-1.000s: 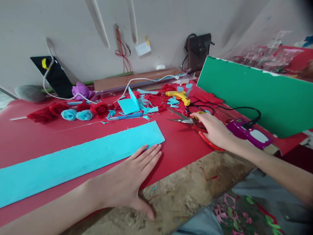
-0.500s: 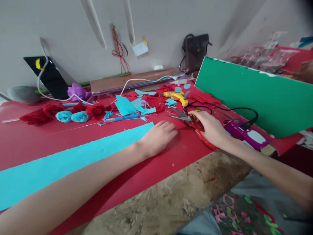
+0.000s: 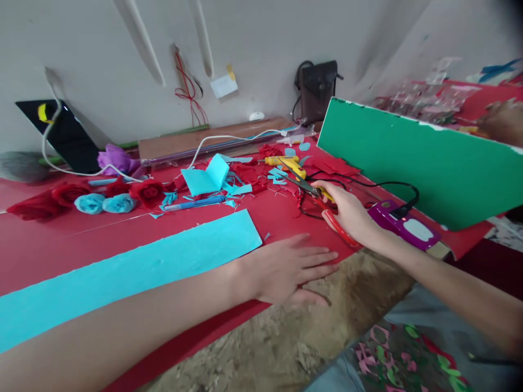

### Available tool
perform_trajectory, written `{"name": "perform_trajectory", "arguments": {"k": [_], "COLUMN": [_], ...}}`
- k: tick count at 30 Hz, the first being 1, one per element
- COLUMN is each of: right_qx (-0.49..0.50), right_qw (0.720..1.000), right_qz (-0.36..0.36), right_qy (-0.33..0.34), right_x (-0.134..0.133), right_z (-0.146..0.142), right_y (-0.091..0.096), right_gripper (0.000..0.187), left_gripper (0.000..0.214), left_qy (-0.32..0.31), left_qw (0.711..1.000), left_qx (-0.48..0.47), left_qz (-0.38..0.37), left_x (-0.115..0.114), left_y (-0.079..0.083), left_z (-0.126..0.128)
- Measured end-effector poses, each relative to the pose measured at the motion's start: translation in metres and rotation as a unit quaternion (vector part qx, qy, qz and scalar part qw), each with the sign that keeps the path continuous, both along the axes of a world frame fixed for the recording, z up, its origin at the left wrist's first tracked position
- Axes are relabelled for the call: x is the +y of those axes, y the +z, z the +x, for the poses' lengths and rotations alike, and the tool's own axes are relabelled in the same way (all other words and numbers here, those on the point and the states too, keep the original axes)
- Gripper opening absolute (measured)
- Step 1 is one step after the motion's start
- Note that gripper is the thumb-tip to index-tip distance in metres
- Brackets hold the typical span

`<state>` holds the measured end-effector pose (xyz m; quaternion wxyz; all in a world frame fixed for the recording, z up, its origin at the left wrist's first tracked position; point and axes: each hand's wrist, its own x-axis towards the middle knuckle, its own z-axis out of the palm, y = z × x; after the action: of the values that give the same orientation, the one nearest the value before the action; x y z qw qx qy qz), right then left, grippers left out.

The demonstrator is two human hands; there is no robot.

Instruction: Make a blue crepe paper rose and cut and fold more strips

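My right hand [image 3: 347, 209] is closed around scissors [image 3: 300, 184] with a yellow handle, their blades pointing up and left. A red curved handle [image 3: 342, 230] shows under that hand; I cannot tell whether it belongs to a separate tool. My left hand [image 3: 286, 269] is open, fingers spread, over the red table cover [image 3: 196, 321] near its front edge. The forearm crosses over the lower side of a long light-blue paper strip [image 3: 163, 256], whose cut end lies just left of the wrist. Beyond it sit a folded light-blue paper piece [image 3: 206, 178] and a blue pen [image 3: 195, 203].
A yellow glue gun [image 3: 292, 165] lies among red and blue scraps. A purple power box [image 3: 402, 224] stands right, before a green board [image 3: 420, 163]. Red paper roses [image 3: 147, 193] and light-blue paper flowers [image 3: 118, 203] lie left. Brown board [image 3: 175, 144] runs along the wall.
My left hand has moved right and toward me, off the strip's end, and its fingers have spread. The scissors' blades have come together and tilted upward. The folded blue paper has opened.
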<state>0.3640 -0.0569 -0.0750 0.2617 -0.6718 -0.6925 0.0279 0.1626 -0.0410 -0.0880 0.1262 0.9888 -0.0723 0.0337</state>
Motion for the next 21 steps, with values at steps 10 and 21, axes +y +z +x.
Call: {"name": "perform_trajectory", "arguments": {"k": [10, 21], "right_qx": [0.026, 0.010], "right_qw": [0.999, 0.999], "right_qz": [0.007, -0.015], "right_qy": [-0.021, 0.035], "right_x": [0.000, -0.004], "right_z": [0.002, 0.001], "right_y": [0.002, 0.000], "right_gripper": [0.051, 0.055], "left_gripper": [0.056, 0.058], "left_qy": [0.291, 0.271], "left_qw": [0.950, 0.958], "left_qx": [0.078, 0.021], "left_qz": [0.080, 0.095], "left_x": [0.078, 0.089], "left_y": [0.009, 0.018], "left_z": [-0.005, -0.073]}}
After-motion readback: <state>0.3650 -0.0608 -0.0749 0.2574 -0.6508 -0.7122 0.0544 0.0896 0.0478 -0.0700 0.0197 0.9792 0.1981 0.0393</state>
